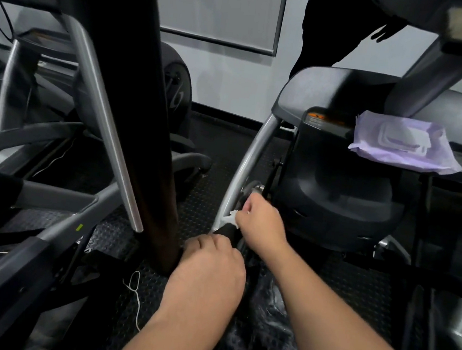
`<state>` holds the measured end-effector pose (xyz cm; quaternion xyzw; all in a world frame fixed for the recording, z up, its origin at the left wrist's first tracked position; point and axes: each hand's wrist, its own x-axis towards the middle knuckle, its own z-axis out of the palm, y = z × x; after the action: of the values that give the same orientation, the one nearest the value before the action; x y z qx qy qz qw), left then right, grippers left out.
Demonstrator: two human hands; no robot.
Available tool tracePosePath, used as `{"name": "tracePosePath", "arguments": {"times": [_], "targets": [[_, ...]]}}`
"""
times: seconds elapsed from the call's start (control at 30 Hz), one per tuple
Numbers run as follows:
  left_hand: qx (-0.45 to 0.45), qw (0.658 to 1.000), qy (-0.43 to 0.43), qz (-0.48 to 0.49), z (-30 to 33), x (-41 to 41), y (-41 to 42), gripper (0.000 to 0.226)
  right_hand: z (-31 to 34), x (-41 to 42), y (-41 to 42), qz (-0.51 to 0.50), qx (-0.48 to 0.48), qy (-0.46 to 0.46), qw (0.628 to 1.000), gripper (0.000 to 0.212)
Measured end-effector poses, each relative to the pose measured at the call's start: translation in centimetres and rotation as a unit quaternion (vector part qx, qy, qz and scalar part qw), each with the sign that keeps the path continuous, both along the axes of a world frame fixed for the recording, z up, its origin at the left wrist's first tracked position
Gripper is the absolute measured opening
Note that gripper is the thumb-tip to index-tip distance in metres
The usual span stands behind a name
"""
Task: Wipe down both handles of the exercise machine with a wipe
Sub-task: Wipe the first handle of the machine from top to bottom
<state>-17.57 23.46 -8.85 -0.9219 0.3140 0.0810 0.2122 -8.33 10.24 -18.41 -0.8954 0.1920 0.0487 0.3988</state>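
A black handle grip [225, 231] of the exercise machine runs toward me at the lower end of a curved silver arm [251, 151]. My left hand [212, 261] grips the near part of that black handle. Just beyond it, my right hand [261, 223] holds a crumpled white wipe [231, 219] wrapped against the handle where the black grip meets the silver arm. Most of the wipe is hidden under my fingers. The machine's second handle cannot be told apart among the other bars.
A purple pack of wipes [404, 143] lies on the machine's black housing [336, 191] at right. A dark post [151, 109] and a silver bar [107, 122] stand close at left. A person in dark clothes [339, 29] stands behind. Rubber floor mat [212, 155] lies below.
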Motion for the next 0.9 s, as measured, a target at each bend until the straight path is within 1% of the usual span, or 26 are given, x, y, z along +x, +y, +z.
{"name": "tracePosePath", "arguments": {"times": [0.07, 0.13, 0.2, 0.27, 0.33, 0.43, 0.53, 0.63, 0.7, 0.73, 0.83, 0.9], "targets": [[-0.003, 1.0, -0.005, 0.005, 0.0, 0.1, 0.0, 0.028, -0.6, -1.0, 0.2, -0.075, 0.08, -0.009, 0.994, 0.006], [-0.007, 1.0, 0.0, 0.01, -0.1, 0.1, 0.0, 0.029, -1.1, -1.5, 0.2, -0.158, 0.133, -0.017, 0.978, 0.008], [-0.007, 1.0, 0.003, 0.011, -0.1, 0.0, -0.1, 0.027, -1.5, -2.3, 1.0, -0.182, 0.143, -0.045, 0.972, 0.007], [0.002, 1.0, 0.0, 0.016, 0.0, 0.0, -0.1, 0.024, -1.9, -2.9, 1.9, -0.201, 0.178, -0.064, 0.961, 0.005], [0.01, 1.0, -0.002, 0.025, 0.2, 0.1, -0.1, 0.023, -2.5, -2.9, 2.1, -0.251, 0.246, -0.069, 0.934, 0.005], [0.009, 0.999, -0.006, 0.038, 0.4, 1.0, -0.8, 0.025, -2.8, -3.5, 3.1, -0.324, 0.363, -0.07, 0.871, 0.007], [0.024, 0.999, 0.006, 0.044, 0.4, 2.9, -1.6, 0.033, -2.8, -4.8, 4.3, -0.32, 0.464, -0.067, 0.823, 0.018], [0.041, 0.998, 0.036, 0.044, 0.9, 3.8, -1.9, 0.036, -3.3, -4.1, 3.5, -0.333, 0.511, -0.068, 0.789, 0.022], [0.048, 0.996, 0.056, 0.05, 1.2, 3.8, -1.9, 0.038, -3.4, -4.2, 3.6, -0.343, 0.557, -0.04, 0.755, 0.025], [0.052, 0.995, 0.061, 0.054, 1.3, 3.8, -2.0, 0.039, -3.6, -4.6, 4.1, -0.331, 0.58, -0.031, 0.744, 0.027], [0.065, 0.993, 0.078, 0.064, 1.5, 4.0, -2.1, 0.04, -3.7, -5.5, 4.9, -0.291, 0.607, -0.01, 0.739, 0.03], [0.067, 0.991, 0.088, 0.07, 1.6, 4.0, -2.2, 0.042, -4.2, -4.3, 3.9, -0.329, 0.601, -0.007, 0.728, 0.031]]}}
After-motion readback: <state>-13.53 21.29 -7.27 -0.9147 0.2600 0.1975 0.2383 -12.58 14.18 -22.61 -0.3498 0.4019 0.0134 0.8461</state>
